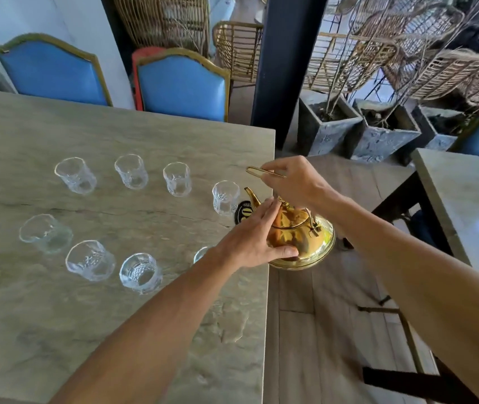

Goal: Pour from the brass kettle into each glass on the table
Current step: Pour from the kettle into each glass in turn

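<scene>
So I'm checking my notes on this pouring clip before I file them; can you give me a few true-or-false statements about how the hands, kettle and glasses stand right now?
1. The right hand holds the handle of the brass kettle. True.
2. The left hand grips a glass. False: it rests on the kettle's body, fingers by the lid.
3. The kettle sits at the right edge of the table. True.
4. The glasses, such as the far-left one, lie tipped over. False: they stand upright in two rows.
5. Liquid is streaming from the spout. False: no stream shows, and the glasses look empty.
</scene>
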`<action>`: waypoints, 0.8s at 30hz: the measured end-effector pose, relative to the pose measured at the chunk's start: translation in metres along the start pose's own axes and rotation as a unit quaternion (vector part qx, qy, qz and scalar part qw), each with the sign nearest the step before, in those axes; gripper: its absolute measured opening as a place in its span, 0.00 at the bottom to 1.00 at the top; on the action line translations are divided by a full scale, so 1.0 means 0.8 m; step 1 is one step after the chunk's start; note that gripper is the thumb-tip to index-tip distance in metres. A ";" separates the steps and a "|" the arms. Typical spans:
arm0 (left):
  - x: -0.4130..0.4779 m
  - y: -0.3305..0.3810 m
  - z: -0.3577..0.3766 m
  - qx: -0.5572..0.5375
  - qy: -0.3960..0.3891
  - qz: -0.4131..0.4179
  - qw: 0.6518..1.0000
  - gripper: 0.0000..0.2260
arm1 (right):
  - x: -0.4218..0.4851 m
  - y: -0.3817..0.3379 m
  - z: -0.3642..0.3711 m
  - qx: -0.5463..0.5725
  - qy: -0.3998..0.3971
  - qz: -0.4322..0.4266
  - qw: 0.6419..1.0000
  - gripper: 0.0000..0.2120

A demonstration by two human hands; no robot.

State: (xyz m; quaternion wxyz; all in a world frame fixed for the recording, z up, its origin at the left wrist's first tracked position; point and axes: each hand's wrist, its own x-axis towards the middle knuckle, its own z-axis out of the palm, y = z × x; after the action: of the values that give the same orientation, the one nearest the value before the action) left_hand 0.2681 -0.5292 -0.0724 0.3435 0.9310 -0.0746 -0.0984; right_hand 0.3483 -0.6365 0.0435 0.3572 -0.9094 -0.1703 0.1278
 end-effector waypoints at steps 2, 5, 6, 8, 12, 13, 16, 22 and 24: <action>0.009 -0.005 0.000 -0.008 0.004 -0.009 1.000 0.53 | 0.012 0.000 0.001 -0.009 -0.011 -0.007 1.000 0.16; 0.019 -0.011 0.000 -0.021 0.011 -0.021 1.000 0.54 | 0.028 0.000 0.003 -0.025 -0.026 -0.019 0.999 0.16; 0.021 -0.012 0.001 -0.024 0.009 -0.024 0.999 0.54 | 0.032 0.000 0.003 -0.029 -0.030 -0.024 0.999 0.16; 0.024 -0.012 0.002 -0.028 0.005 -0.032 0.999 0.54 | 0.040 -0.001 0.004 -0.039 -0.037 -0.028 0.998 0.16; 0.028 -0.013 0.001 -0.030 0.000 -0.042 0.999 0.54 | 0.050 -0.003 0.006 -0.043 -0.058 -0.029 0.997 0.15; 0.029 -0.014 0.001 -0.031 -0.001 -0.046 0.998 0.54 | 0.052 -0.004 0.006 -0.043 -0.061 -0.031 0.997 0.14; 0.033 -0.022 0.001 -0.045 0.013 -0.041 0.998 0.53 | 0.058 -0.010 0.008 -0.051 -0.075 -0.035 0.995 0.14; 0.036 -0.029 0.000 -0.057 0.027 -0.041 0.997 0.53 | 0.067 -0.020 0.011 -0.065 -0.100 -0.024 0.993 0.14; 0.036 -0.031 -0.002 -0.066 0.032 -0.043 0.996 0.53 | 0.070 -0.024 0.014 -0.072 -0.104 -0.012 0.992 0.15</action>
State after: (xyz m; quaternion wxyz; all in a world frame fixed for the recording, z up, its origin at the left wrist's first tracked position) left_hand 0.2982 -0.5159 -0.0912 0.4017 0.9114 -0.0169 -0.0876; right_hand 0.3912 -0.5938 0.0427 0.2725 -0.9125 -0.2261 0.2050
